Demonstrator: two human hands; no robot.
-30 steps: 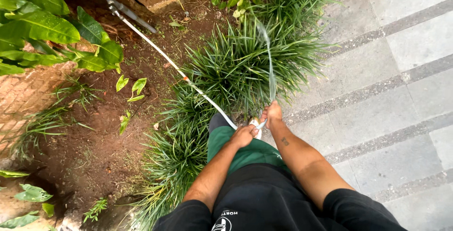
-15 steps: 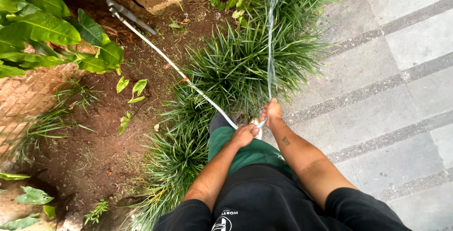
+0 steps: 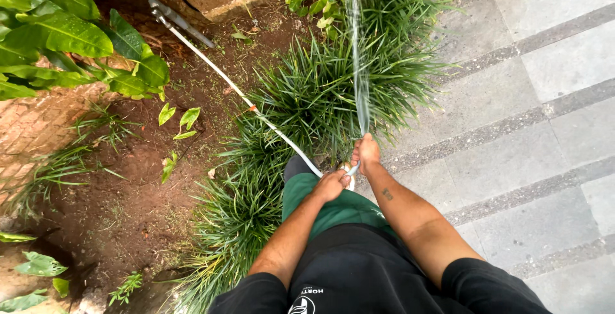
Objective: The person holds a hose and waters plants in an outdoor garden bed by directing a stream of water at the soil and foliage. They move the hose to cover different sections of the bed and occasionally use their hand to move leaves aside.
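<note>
Both hands are closing around the end of a thin white hose [image 3: 256, 112]: the right hand [image 3: 366, 152] is clamping on the very tip, where the water jet [image 3: 359, 64] is shooting forward over the grass-like clumps [image 3: 320, 96], and the left hand [image 3: 330, 186] is gripping just behind it. From the grip, the hose is running away up and to the left across bare soil [image 3: 128, 192] toward a grey pipe fitting [image 3: 176, 19] near the broad-leaved shrub [image 3: 57, 32]. The left hand is lying nearer that long run. Grey paving [image 3: 525, 128] is lying to the right.

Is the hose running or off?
Running: a water jet shoots from the hose end held by both hands, right hand and left hand, over the grass clumps.
</note>
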